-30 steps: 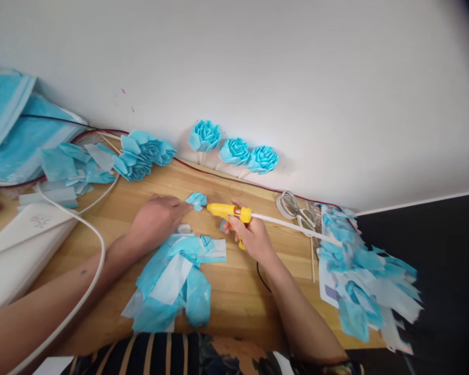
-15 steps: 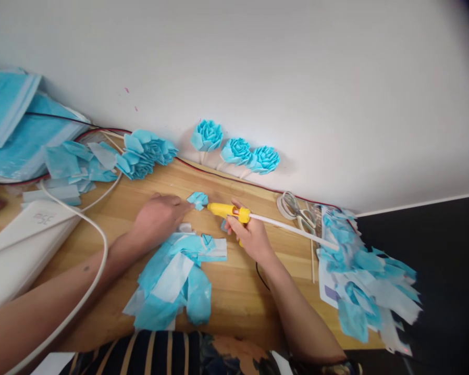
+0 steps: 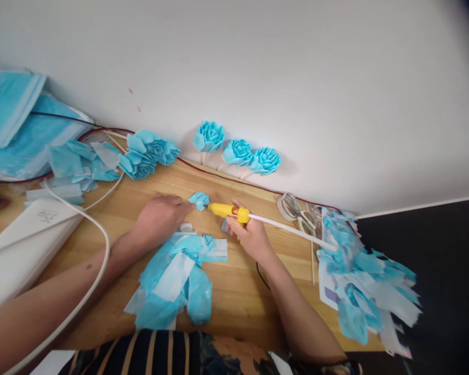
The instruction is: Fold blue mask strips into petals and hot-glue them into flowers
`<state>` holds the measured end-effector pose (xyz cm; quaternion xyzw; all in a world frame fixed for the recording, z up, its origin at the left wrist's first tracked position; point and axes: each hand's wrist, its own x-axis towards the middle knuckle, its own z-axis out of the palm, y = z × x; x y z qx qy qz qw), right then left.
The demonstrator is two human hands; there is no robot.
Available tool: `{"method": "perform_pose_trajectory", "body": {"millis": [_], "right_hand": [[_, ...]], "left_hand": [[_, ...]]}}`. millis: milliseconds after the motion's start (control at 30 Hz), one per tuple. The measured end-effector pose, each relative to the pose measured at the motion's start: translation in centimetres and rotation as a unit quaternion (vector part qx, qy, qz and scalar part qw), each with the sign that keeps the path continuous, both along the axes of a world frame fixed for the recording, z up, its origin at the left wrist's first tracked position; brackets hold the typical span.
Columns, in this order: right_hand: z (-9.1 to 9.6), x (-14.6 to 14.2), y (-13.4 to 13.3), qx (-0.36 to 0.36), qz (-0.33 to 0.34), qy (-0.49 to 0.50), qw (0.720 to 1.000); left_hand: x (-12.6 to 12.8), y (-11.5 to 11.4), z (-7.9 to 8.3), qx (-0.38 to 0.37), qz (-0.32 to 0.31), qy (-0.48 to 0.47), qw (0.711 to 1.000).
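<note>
My right hand (image 3: 254, 235) is wrapped round a yellow hot glue gun (image 3: 222, 210), with a long white glue stick (image 3: 289, 227) sticking out of its back. The gun's nozzle points left, right at the edge of a small, partly formed blue flower (image 3: 199, 200). On the other side of that flower, my left hand (image 3: 161, 217) pinches it with the fingertips; the exact grip is hidden. Below my hands lies a loose pile of blue and white fabric pieces (image 3: 171, 278).
Three finished blue flowers (image 3: 238, 151) lean against the wall, and more blue flowers (image 3: 150, 151) lie to their left. Scissors (image 3: 297, 208) and fabric scraps (image 3: 359, 276) are on the right. A white power bank (image 3: 27, 250), its cable (image 3: 101, 271) and packaged blue sheets (image 3: 27, 135) occupy the left.
The whole view has shifted very slightly. Both hands, the glue gun and the small flower keep nearly the same places relative to one another.
</note>
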<state>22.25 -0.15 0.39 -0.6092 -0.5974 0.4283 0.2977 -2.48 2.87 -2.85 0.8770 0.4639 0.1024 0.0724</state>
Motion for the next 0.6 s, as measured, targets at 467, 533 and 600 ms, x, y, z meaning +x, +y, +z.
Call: {"method": "perform_pose_trajectory", "body": {"millis": [467,533,600], "right_hand": [[-0.02,0.38,0.59,0.029,-0.003,-0.06,0.998],[-0.01,0.38,0.51,0.048,0.005,-0.097,0.994],[0.06,0.28,0.38,0.069,0.024,-0.165,0.984]], "left_hand": [[0.0,0.02,0.21,0.003,-0.008,0.001,1.0],[0.02,0.01,0.29,-0.001,-0.01,0.001,1.0],[0.02,0.0,0.29,-0.002,-0.011,0.006,1.0]]}}
